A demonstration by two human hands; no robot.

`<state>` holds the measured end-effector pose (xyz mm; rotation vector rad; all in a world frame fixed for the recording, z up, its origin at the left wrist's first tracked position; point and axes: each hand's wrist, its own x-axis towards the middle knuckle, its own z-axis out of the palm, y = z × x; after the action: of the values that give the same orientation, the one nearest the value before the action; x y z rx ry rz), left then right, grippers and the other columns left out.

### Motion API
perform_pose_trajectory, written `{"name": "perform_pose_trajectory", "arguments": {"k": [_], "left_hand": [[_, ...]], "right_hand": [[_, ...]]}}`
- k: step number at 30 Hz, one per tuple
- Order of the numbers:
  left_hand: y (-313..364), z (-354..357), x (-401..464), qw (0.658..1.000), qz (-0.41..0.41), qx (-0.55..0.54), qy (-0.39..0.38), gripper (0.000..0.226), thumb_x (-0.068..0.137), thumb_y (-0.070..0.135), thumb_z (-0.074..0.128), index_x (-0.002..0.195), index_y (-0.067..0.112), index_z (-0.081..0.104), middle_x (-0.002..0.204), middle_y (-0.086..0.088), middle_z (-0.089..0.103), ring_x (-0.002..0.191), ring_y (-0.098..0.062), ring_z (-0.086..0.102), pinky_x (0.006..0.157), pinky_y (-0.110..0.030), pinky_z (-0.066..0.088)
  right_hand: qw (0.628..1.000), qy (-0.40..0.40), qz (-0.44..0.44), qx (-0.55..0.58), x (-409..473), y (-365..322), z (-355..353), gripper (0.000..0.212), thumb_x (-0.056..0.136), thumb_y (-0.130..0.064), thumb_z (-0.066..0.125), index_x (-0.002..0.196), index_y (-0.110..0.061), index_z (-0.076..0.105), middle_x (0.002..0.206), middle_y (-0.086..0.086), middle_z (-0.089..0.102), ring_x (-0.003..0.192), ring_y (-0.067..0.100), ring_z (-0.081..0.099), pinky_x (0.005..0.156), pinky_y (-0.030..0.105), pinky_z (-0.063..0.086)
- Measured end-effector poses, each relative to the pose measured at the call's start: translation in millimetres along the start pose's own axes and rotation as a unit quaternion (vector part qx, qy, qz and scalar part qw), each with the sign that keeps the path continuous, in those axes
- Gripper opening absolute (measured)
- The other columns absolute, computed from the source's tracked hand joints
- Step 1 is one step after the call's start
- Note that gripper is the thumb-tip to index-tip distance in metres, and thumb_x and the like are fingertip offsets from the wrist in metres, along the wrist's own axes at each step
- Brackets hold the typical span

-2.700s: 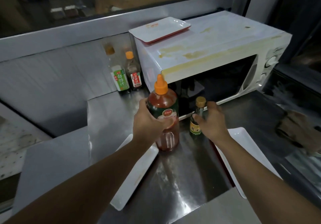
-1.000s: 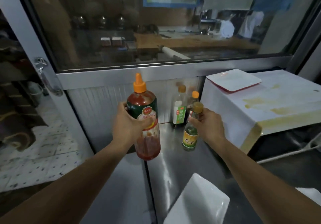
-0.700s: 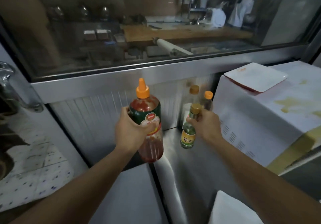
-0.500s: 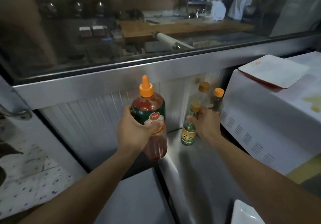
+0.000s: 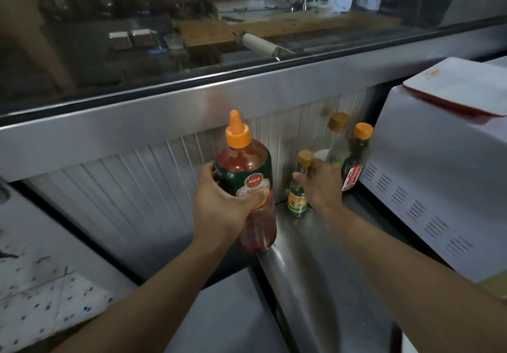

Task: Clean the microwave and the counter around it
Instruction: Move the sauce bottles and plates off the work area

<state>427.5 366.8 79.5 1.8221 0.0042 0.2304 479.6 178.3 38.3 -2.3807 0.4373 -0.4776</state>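
Your left hand (image 5: 219, 204) grips sauce bottle (image 5: 247, 185), frame centre | right hand (image 5: 319, 185) pinches small bottle (image 5: 299, 188), upright on tabletop (image 5: 315, 243), just right.

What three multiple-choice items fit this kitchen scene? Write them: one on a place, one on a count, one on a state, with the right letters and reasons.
1. Where does the white tray lie?
A. on top of the microwave
B. on the floor
C. in the left hand

2. How many bottles are in view?
A. two
B. four
C. six

3. What is the left hand doing?
A. hanging idle
B. pressing flat on the counter
C. gripping the big sauce bottle

Answers:
1. A, it rests on the microwave top at the right.
2. B, the big sauce bottle, the small bottle held by the right hand, the clear bottle and the dark bottle behind it.
3. C, its fingers wrap round the bottle's body.
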Motion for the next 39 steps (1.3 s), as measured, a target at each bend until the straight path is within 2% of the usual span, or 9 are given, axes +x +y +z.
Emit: {"name": "perform_pose_trajectory", "arguments": {"k": [4, 7, 11, 16, 21, 26, 29, 35, 39], "left_hand": [[-4, 1, -2, 1.000, 0.006, 0.006, 0.000, 0.071, 0.053, 0.032, 0.088, 0.109, 0.036, 0.044, 0.097, 0.019, 0.060, 0.084, 0.004, 0.062, 0.061, -0.009, 0.048], [-6, 2, -4, 1.000, 0.005, 0.010, 0.001, 0.071, 0.053, 0.032, 0.088, 0.110, 0.034, 0.045, 0.097, 0.019, 0.060, 0.084, 0.004, 0.062, 0.063, -0.012, 0.049], [-4, 4, -4, 1.000, 0.002, 0.007, -0.003, 0.071, 0.053, 0.033, 0.088, 0.109, 0.036, 0.045, 0.096, 0.021, 0.060, 0.083, 0.007, 0.061, 0.066, -0.014, 0.048], [-4, 7, -2, 1.000, 0.016, 0.007, 0.002, 0.074, 0.052, 0.031, 0.087, 0.115, 0.028, 0.047, 0.102, 0.015, 0.062, 0.088, 0.001, 0.064, 0.070, -0.016, 0.052], [-10, 10, -1, 1.000, 0.019, 0.007, 0.002, 0.075, 0.054, 0.029, 0.088, 0.117, 0.025, 0.048, 0.106, 0.012, 0.062, 0.093, -0.004, 0.064, 0.076, -0.023, 0.054], [-12, 13, 2, 1.000, 0.012, 0.008, 0.003, 0.078, 0.052, 0.030, 0.087, 0.119, 0.023, 0.049, 0.107, 0.011, 0.063, 0.092, -0.003, 0.064, 0.074, -0.021, 0.053], [-13, 18, 3, 1.000, 0.011, 0.014, 0.004, 0.079, 0.052, 0.030, 0.087, 0.120, 0.023, 0.048, 0.108, 0.011, 0.062, 0.093, -0.004, 0.063, 0.076, -0.023, 0.053], [-14, 37, 10, 1.000, -0.003, 0.005, 0.020, 0.077, 0.053, 0.027, 0.089, 0.119, 0.023, 0.049, 0.105, 0.011, 0.063, 0.093, -0.005, 0.064, 0.079, -0.028, 0.055], [-12, 51, 14, 0.999, -0.008, -0.001, 0.033, 0.075, 0.053, 0.030, 0.089, 0.117, 0.027, 0.049, 0.097, 0.018, 0.061, 0.087, 0.003, 0.061, 0.073, -0.020, 0.050]], "right_hand": [[1.000, -0.010, -0.003, -0.006, -2, 0, -3, 0.031, 0.081, -0.027, 0.070, 0.094, -0.001, 0.059, 0.094, 0.019, 0.066, 0.092, 0.036, 0.060, 0.069, 0.029, 0.033], [0.999, -0.032, 0.000, 0.025, -13, 2, -8, 0.025, 0.081, -0.017, 0.070, 0.095, -0.003, 0.056, 0.088, 0.011, 0.061, 0.090, 0.032, 0.059, 0.070, 0.029, 0.038], [0.999, 0.001, 0.023, 0.044, -32, 15, -9, 0.026, 0.078, -0.004, 0.066, 0.101, -0.002, 0.054, 0.104, 0.015, 0.059, 0.096, 0.032, 0.058, 0.078, 0.041, 0.049], [0.989, -0.097, 0.109, -0.013, -36, 27, 12, 0.047, 0.075, -0.024, 0.076, 0.108, 0.000, 0.052, 0.111, 0.019, 0.060, 0.103, 0.036, 0.058, 0.078, 0.037, 0.048], [0.991, -0.067, 0.118, -0.003, -37, 29, 34, 0.048, 0.077, -0.023, 0.076, 0.108, 0.002, 0.050, 0.111, 0.023, 0.062, 0.103, 0.039, 0.059, 0.083, 0.043, 0.050], [0.991, -0.038, 0.108, -0.067, -36, 34, 42, 0.031, 0.087, -0.023, 0.063, 0.108, -0.003, 0.052, 0.111, 0.020, 0.062, 0.102, 0.039, 0.060, 0.078, 0.042, 0.049], [0.992, -0.035, 0.107, -0.064, -35, 41, 40, 0.024, 0.089, -0.018, 0.060, 0.106, -0.002, 0.055, 0.110, 0.020, 0.063, 0.102, 0.038, 0.060, 0.078, 0.040, 0.049], [0.996, -0.049, 0.080, 0.013, -41, 51, 17, 0.032, 0.083, -0.008, 0.059, 0.113, -0.002, 0.054, 0.113, 0.020, 0.062, 0.106, 0.036, 0.058, 0.081, 0.035, 0.047], [0.993, -0.118, 0.031, 0.000, -48, 52, 7, 0.039, 0.082, -0.008, 0.054, 0.121, -0.004, 0.049, 0.119, 0.018, 0.054, 0.112, 0.034, 0.051, 0.087, 0.037, 0.046]]}}
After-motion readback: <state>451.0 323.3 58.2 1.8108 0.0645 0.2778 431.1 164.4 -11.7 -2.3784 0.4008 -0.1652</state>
